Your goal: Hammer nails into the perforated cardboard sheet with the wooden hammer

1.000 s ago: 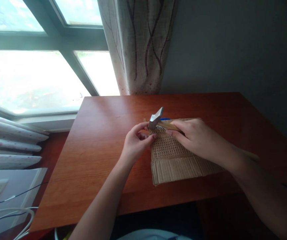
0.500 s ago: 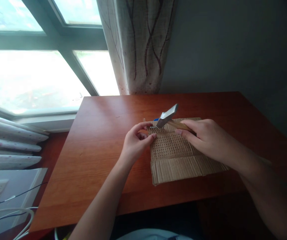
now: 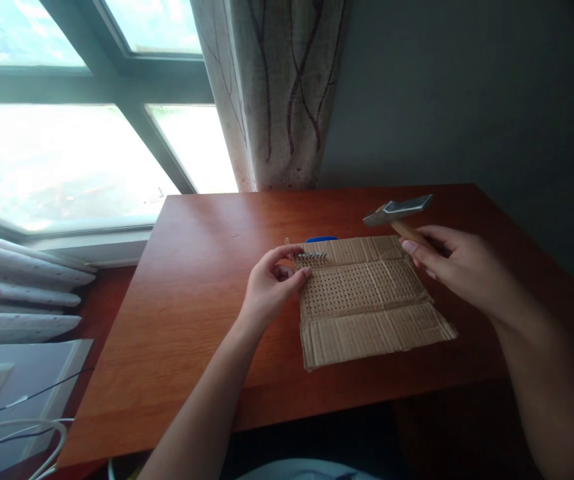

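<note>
We note right hand: fingers wrapped round silver-headed, wooden-handled hammer, head raised beyond fingertips. Left hand: thumb and forefinger parted at corner of brown perforated cardboard sheet; whether gripping, we cannot tell. 1 row of small silver metal pins just right of left fingertips.

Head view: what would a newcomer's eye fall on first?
Likely the metal-headed hammer, held in the right hand above the table, right of centre. Next comes the dotted cardboard lying below and left of it in view, the left hand at its far left corner. The bright window fills the upper left.
</note>
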Action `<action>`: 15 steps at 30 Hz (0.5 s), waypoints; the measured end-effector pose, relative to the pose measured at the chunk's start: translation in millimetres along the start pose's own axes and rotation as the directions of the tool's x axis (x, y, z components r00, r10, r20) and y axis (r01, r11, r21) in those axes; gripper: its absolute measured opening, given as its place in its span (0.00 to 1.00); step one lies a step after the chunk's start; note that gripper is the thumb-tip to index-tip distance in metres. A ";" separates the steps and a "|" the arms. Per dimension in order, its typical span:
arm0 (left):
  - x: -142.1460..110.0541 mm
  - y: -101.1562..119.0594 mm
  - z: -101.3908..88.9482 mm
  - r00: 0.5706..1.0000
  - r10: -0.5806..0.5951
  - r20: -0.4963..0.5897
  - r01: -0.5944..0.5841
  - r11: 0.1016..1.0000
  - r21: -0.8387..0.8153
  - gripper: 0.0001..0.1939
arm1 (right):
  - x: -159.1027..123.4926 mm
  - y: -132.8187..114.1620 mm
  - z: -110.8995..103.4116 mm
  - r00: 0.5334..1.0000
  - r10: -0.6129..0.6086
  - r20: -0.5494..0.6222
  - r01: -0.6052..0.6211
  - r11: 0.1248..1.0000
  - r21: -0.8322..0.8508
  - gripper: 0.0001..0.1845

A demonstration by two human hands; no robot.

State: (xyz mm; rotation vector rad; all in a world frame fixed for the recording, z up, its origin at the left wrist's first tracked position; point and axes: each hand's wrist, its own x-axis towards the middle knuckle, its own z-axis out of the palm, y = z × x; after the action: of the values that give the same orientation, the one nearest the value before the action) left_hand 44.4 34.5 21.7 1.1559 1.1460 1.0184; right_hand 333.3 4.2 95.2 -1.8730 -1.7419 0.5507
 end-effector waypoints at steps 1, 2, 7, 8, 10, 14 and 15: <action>-0.1 0.4 0.1 1.000 0.002 -0.003 -0.002 1.000 0.007 0.22 | 1.4 13.8 1.4 0.999 0.037 -0.027 -0.034 0.996 0.084 0.17; -0.2 0.7 0.2 1.000 0.004 -0.004 -0.004 1.000 0.012 0.22 | 2.9 27.6 3.4 0.995 0.079 -0.068 -0.068 0.987 0.146 0.18; -0.2 0.8 0.5 1.000 0.006 0.005 -0.006 1.000 0.004 0.22 | 13.5 87.9 19.6 0.975 0.149 -0.164 -0.119 0.976 0.182 0.25; -0.2 0.5 0.5 1.000 0.003 0.006 -0.003 1.000 0.001 0.22 | 16.4 97.5 23.7 0.974 0.148 -0.173 -0.119 0.978 0.169 0.25; -0.2 0.2 0.5 1.000 0.001 0.008 -0.001 1.000 0.005 0.22 | 22.7 113.2 32.5 0.971 0.184 -0.153 -0.154 0.970 0.187 0.24; -0.8 1.6 0.7 1.000 0.029 -0.009 -0.028 0.999 0.014 0.22 | 34.5 129.2 49.4 0.958 0.237 -0.160 -0.206 0.960 0.189 0.23; -1.0 2.2 0.7 0.999 0.039 -0.016 -0.038 0.999 0.011 0.22 | 36.8 130.3 52.6 0.957 0.240 -0.165 -0.209 0.960 0.184 0.23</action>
State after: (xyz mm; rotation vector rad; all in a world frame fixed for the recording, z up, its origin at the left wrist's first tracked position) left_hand 44.9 33.7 24.0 1.1840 1.1470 1.0541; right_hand 406.4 40.9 -24.8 -1.9485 -1.3317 0.5662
